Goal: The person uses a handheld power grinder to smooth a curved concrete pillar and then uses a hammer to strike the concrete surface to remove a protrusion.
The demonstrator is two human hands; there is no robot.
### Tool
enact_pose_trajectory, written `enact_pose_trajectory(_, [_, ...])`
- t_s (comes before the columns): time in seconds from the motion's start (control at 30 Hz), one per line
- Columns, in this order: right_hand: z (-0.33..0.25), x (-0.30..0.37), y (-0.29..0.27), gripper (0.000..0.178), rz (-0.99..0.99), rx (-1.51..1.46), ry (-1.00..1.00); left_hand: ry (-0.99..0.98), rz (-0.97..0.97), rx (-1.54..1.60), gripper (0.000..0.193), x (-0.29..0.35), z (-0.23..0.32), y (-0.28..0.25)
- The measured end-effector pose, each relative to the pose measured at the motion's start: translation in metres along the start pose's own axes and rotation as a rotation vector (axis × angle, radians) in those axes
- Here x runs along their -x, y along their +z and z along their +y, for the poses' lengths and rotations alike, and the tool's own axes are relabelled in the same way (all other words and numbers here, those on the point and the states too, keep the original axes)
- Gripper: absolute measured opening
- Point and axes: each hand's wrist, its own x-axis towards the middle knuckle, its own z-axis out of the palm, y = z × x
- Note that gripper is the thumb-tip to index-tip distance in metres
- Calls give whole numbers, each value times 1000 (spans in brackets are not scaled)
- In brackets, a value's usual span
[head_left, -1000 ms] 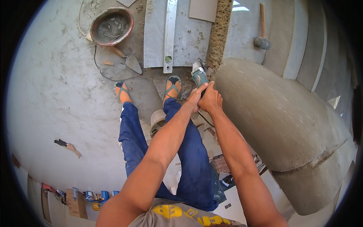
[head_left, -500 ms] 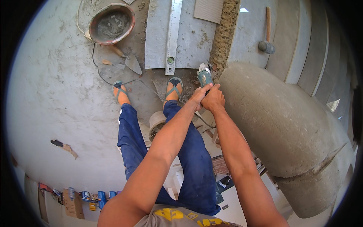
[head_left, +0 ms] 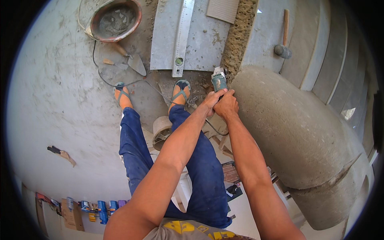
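The grey slab [head_left: 204,50] is the landmark here, its far end cut off by the upper edge of the view. Just off its near right corner is the teal angle grinder [head_left: 219,81]. The left hand [head_left: 211,101] and right hand [head_left: 226,105] each have their grip clamped on the grinder's rear body, pressed together so that the fingers and most of the handle are hidden. The grinder's pale head shows, but its disc is too small to make out.

A spirit level [head_left: 183,40] lies on the slab, also cut off at the far end. Left of the slab are a trowel [head_left: 137,64] and, farther off, a bowl [head_left: 115,39] of wet mortar [head_left: 117,22], its rim clipped above. A mallet [head_left: 282,51] lies right of the slab; nearer and to the right bulges a rounded concrete form [head_left: 296,128]. On the near side of the slab, a bucket [head_left: 161,125] is partly covered by a trouser leg [head_left: 202,160], which also interrupts the dark cord [head_left: 149,83].
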Motion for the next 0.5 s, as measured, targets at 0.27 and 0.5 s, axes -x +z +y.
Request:
enact_pose_trajectory(0.27, [-10,5,-2,69,9,-4,41,5,-1,-55,58,-8,-2,-8])
enact_pose_trajectory(0.5, [-3,-3,4,77,17,-1,19,25,2,-83,61,-18,-4,-13])
